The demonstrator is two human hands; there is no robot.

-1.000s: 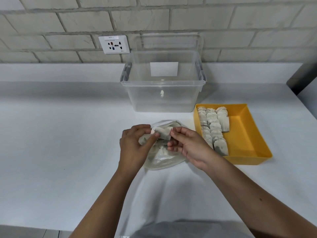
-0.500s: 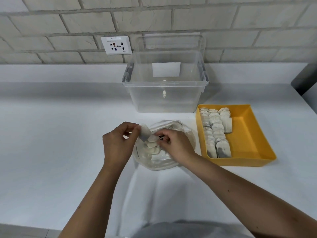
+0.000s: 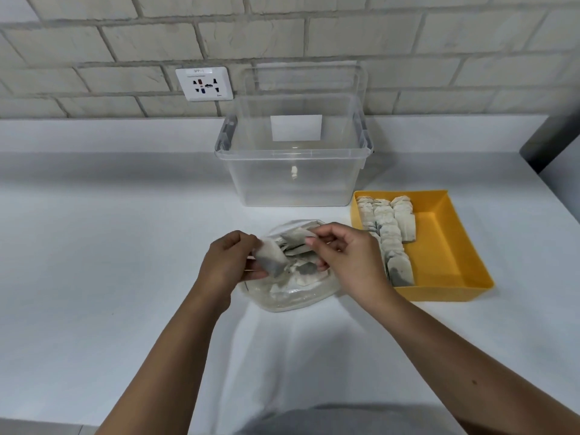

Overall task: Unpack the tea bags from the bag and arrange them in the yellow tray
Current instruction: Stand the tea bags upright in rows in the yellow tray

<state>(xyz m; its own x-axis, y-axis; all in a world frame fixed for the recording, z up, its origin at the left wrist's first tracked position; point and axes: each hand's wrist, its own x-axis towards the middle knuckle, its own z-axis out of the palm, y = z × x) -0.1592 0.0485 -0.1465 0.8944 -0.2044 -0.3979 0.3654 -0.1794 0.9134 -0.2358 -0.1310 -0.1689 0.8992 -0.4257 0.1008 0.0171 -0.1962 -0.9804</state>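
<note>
A clear plastic bag [image 3: 292,293] with several loose tea bags lies on the white table in front of me. My left hand [image 3: 229,262] holds one tea bag [image 3: 270,257] over the bag's left side. My right hand [image 3: 346,262] pinches another tea bag [image 3: 295,238] just above the bag's mouth. The yellow tray [image 3: 445,246] stands to the right of the bag, with rows of tea bags [image 3: 387,233] laid along its left half. The tray's right half is bare.
A clear plastic storage box [image 3: 295,183] stands behind the bag, against the back ledge. A wall socket [image 3: 204,83] sits on the brick wall at the upper left. The table's right edge runs close behind the tray.
My right hand has lifted out of the bag with a tea bag pinched in it. The left hand has shifted slightly toward the right, still holding its tea bag.
</note>
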